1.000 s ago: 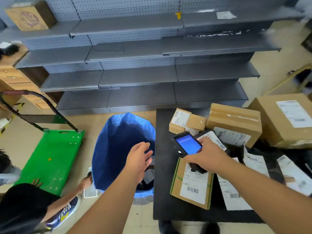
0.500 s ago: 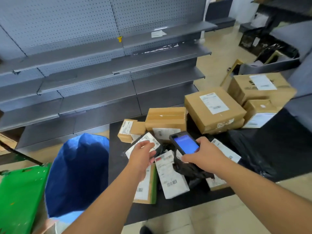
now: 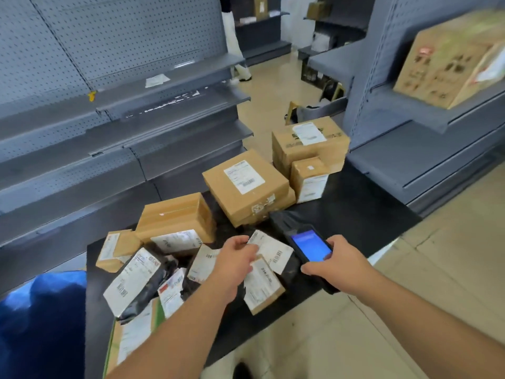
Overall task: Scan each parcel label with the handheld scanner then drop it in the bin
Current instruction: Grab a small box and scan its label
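Parcels: six cardboard boxes (image 3: 246,187); left fingers (image 3: 247,251) pinch one label (image 3: 270,250), right fingers (image 3: 314,269) grip one scanner (image 3: 310,246).

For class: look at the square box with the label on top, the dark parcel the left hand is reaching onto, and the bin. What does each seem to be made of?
Square box: brown cardboard, matt, with taped seams and a paper label.
Dark parcel: probably a thin plastic mailing bag; it is black, slightly glossy and wrinkled. The left hand rests on its white label.
Bin: seemingly soft blue woven plastic or fabric, with a sagging, folded rim.
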Motion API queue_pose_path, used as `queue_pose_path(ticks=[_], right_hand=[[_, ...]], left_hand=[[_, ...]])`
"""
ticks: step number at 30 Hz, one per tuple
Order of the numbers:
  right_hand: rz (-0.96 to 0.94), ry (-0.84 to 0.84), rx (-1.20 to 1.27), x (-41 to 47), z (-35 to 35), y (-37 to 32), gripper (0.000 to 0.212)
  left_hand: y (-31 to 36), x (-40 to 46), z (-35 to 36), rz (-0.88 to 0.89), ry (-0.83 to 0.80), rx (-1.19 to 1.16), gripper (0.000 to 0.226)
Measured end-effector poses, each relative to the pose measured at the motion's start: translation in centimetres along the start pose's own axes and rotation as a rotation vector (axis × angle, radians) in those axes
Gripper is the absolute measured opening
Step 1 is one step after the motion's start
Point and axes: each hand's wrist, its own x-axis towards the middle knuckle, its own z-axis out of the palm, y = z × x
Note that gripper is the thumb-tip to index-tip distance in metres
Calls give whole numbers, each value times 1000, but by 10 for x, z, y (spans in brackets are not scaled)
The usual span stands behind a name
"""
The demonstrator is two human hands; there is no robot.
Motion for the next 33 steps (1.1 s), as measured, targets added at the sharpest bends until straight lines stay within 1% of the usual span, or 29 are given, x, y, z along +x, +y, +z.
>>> queue_pose_path(ticks=[5,10,16,19,25,29,33], right_hand=[[72,49,75,16,-31,33,71],[123,89,79,44,-54,48,72],[160,117,19,95,-91,42,74],[173,126,-1,123,-110,35,75],[197,120,4,169,-131,27,74],[198,87,-14,194,-139,23,75],[181,40,-36,217,-148,26,74]], left_hand=[[15,19,48,8,-70,102,38],[35,60,89,35,-128,164,37],[72,131,138,140,-153,263,39],[95,166,160,155,-153,309,39],[120,217,188,228,-154,448,37],[135,240,203,284,-143,543,53],[147,260,218,394,-80,768,68]])
